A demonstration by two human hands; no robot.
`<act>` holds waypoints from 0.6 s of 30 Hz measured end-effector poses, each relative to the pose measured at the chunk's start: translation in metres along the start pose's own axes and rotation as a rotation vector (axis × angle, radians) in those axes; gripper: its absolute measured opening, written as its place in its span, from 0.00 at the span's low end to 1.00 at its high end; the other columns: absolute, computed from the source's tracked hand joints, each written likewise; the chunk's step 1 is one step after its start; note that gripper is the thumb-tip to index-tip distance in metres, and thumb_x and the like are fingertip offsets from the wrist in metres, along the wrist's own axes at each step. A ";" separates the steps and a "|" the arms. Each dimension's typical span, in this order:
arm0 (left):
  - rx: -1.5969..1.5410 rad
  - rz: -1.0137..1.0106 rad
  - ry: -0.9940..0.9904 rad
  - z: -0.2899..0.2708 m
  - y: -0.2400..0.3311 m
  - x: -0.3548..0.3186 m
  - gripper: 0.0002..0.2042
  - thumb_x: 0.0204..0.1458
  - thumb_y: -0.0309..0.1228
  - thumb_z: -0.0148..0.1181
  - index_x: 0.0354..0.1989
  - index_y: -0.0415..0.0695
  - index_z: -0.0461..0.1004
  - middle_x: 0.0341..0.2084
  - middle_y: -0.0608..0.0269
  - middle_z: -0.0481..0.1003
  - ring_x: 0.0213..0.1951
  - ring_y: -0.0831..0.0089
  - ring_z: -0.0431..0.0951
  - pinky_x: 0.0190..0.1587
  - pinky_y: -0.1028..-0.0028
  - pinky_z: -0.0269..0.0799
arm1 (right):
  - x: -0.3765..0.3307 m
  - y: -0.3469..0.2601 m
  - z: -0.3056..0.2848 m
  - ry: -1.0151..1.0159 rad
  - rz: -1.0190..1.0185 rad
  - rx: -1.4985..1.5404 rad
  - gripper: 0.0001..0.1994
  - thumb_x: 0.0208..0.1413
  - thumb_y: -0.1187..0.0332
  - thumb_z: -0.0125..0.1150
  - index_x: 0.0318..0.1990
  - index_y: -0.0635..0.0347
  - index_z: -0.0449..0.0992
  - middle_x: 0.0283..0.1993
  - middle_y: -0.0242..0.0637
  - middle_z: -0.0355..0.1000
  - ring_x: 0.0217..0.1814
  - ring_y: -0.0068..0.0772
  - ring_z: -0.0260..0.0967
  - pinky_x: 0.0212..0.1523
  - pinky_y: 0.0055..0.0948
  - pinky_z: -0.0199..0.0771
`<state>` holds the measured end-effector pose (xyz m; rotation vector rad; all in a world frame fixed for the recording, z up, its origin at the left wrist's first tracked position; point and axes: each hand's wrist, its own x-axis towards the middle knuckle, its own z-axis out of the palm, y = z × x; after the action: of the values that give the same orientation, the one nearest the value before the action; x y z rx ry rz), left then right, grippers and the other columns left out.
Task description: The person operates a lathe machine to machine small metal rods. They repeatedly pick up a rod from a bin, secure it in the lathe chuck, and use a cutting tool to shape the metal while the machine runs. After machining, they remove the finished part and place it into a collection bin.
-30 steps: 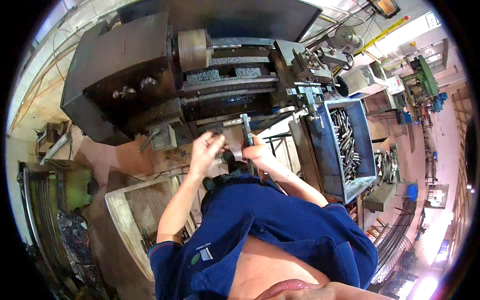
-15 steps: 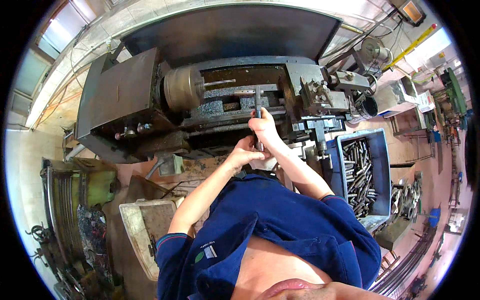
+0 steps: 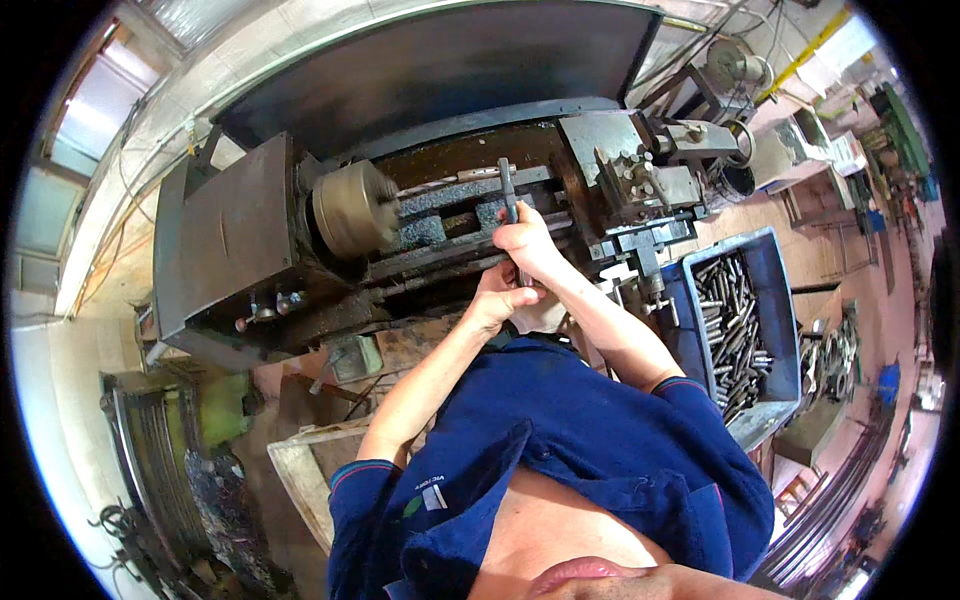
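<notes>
Both my hands are closed on a long grey metal bar (image 3: pixel 508 187) that points away from me over the lathe bed. My right hand (image 3: pixel 524 240) wraps round its middle. My left hand (image 3: pixel 497 298) grips the near end, close to my waist. At the bar's far end a short light metal cylinder (image 3: pixel 483 174) lies crosswise; how it joins the bar I cannot make out. A thin, spiral-looking rod (image 3: pixel 430 186) reaches from the lathe chuck (image 3: pixel 350 208) to the cylinder's left end; whether they touch is unclear. The chuck's front looks blurred.
The lathe's headstock (image 3: pixel 230 220) is at left, its carriage and tool post (image 3: pixel 635 175) at right. Metal chips (image 3: pixel 425 230) lie on the bed. A blue bin (image 3: pixel 790 330) of metal parts stands by my right arm, a pale tray (image 3: pixel 300 470) at lower left, a green machine (image 3: pixel 215 410) beyond.
My view has shifted. My hands have moved the bar away from me, and the cylinder at its far end, nearer me before, now lines up with the thin rod.
</notes>
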<state>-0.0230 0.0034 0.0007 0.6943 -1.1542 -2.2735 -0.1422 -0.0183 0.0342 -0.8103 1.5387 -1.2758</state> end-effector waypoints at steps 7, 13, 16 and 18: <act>-0.062 0.079 0.029 -0.028 -0.004 -0.012 0.32 0.28 0.35 0.74 0.42 0.36 0.65 0.35 0.65 0.69 0.39 0.74 0.71 0.42 0.76 0.71 | -0.001 -0.014 0.038 -0.038 0.067 -0.208 0.10 0.35 0.74 0.53 0.30 0.61 0.64 0.21 0.31 0.59 0.23 0.22 0.56 0.23 0.25 0.60; -0.134 0.033 0.050 -0.043 0.008 -0.030 0.24 0.30 0.23 0.70 0.39 0.37 0.65 0.31 0.67 0.67 0.38 0.73 0.72 0.42 0.75 0.73 | -0.005 -0.021 0.058 -0.084 0.031 -0.231 0.12 0.35 0.71 0.54 0.30 0.62 0.64 0.20 0.34 0.60 0.24 0.27 0.59 0.23 0.28 0.62; -0.142 0.054 0.008 -0.032 0.004 -0.021 0.24 0.31 0.24 0.70 0.38 0.37 0.65 0.31 0.68 0.67 0.39 0.73 0.71 0.42 0.74 0.73 | -0.005 -0.019 0.046 -0.021 0.060 -0.161 0.10 0.36 0.74 0.53 0.29 0.61 0.63 0.20 0.32 0.59 0.23 0.24 0.57 0.21 0.28 0.59; -0.109 0.029 0.004 -0.035 0.005 -0.021 0.24 0.31 0.25 0.70 0.39 0.37 0.65 0.31 0.68 0.67 0.40 0.73 0.71 0.43 0.74 0.71 | -0.008 -0.017 0.051 0.023 0.082 -0.072 0.10 0.35 0.74 0.53 0.29 0.61 0.63 0.20 0.31 0.59 0.22 0.24 0.56 0.20 0.28 0.57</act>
<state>0.0162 -0.0060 -0.0085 0.6357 -1.0228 -2.2902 -0.0930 -0.0322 0.0518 -0.7725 1.6273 -1.1791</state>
